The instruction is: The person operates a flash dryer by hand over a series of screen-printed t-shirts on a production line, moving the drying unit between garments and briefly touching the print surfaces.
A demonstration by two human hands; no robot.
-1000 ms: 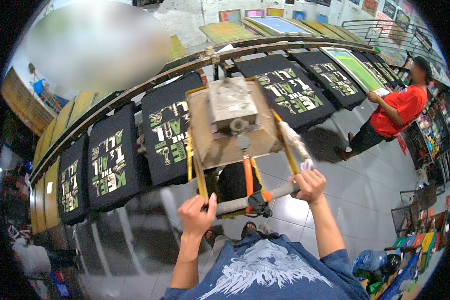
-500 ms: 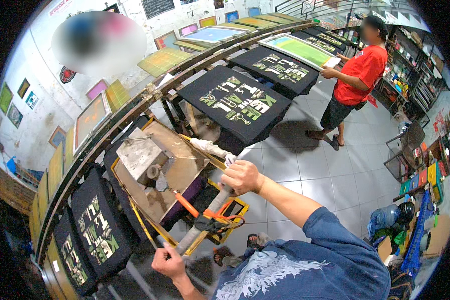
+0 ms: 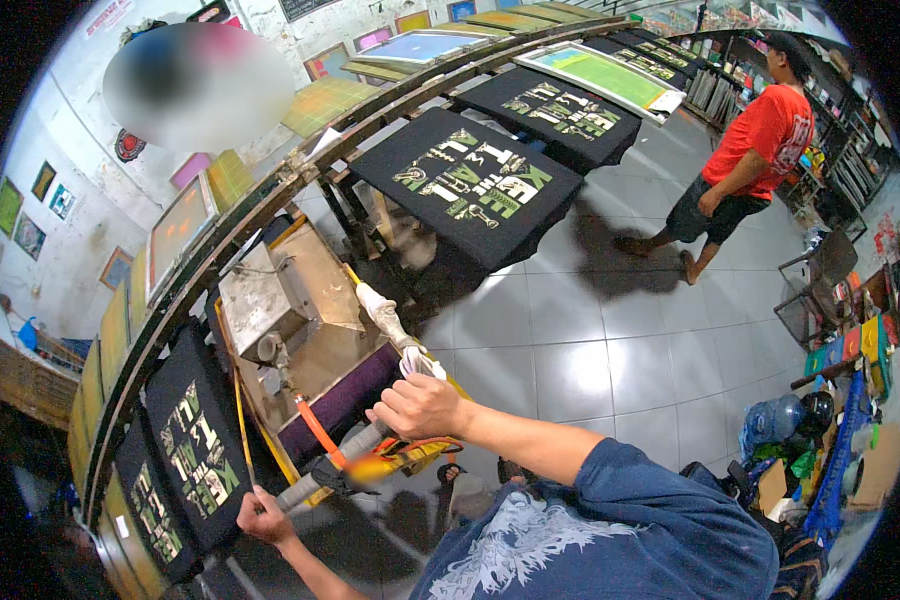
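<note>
Both my hands are closed round a grey-wrapped handlebar (image 3: 360, 443) on a yellow-framed flash dryer (image 3: 315, 330). My left hand (image 3: 263, 515) is at its near left end, and my right hand (image 3: 422, 405) grips toward the far right end. On the dryer's worn brown top sits a metal housing (image 3: 260, 300), with an orange hose (image 3: 318, 432) running from it to the bar. A white-wrapped cable (image 3: 380, 310) runs along the frame to beside my right hand. Part of the dryer covers a black shirt board.
Printed black T-shirts (image 3: 470, 190) lie on boards along a curved rail (image 3: 300, 175); more shirts (image 3: 198, 450) are at left. A person in red (image 3: 760, 150) stands on the tiled floor at right. A green printing screen (image 3: 610, 80) rests at the back. Shelves and bottles line the right wall.
The dryer and both my hands have shifted left, my left hand also nearer. The person in red has let go of the green screen and stepped right, turning away.
</note>
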